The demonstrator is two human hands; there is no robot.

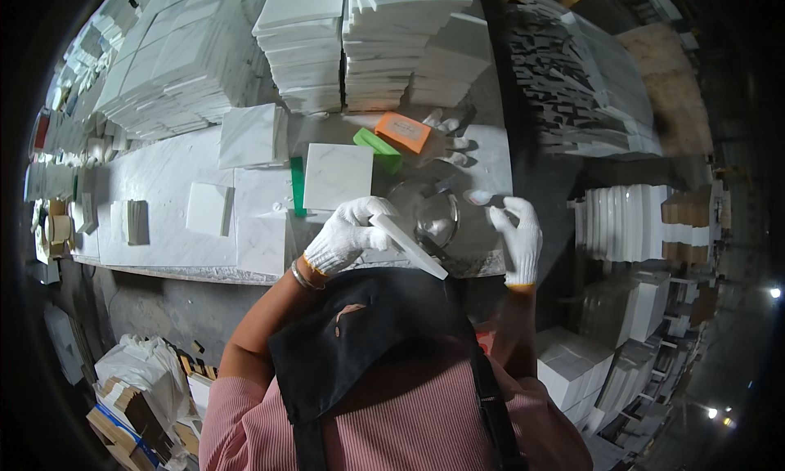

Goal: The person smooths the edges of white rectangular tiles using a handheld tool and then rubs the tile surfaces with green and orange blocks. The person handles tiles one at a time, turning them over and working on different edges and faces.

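Observation:
My left hand (352, 235), in a white knitted glove, grips a white stone tile (411, 248) by its upper left part. The tile is tilted and seen nearly edge-on, over the table's front edge. My right hand (519, 240), gloved alike, is raised to the right of it with thumb and fingers apart, nothing between them. Close to its thumb lies a small whitish object (478, 197) whose kind I cannot make out. A square marble tile (338, 177) lies flat beyond my left hand, beside a green strip (298, 186). Right of it stands a round, shiny dish (437, 217) with something white inside.
An orange block (403, 133) touches a bright green block (377, 150), near a loose white glove (455, 152). Tall tile stacks (298, 54) line the table's back. Smaller tiles (209, 208) lie on the left. More stacked tiles (621, 217) stand right of the table.

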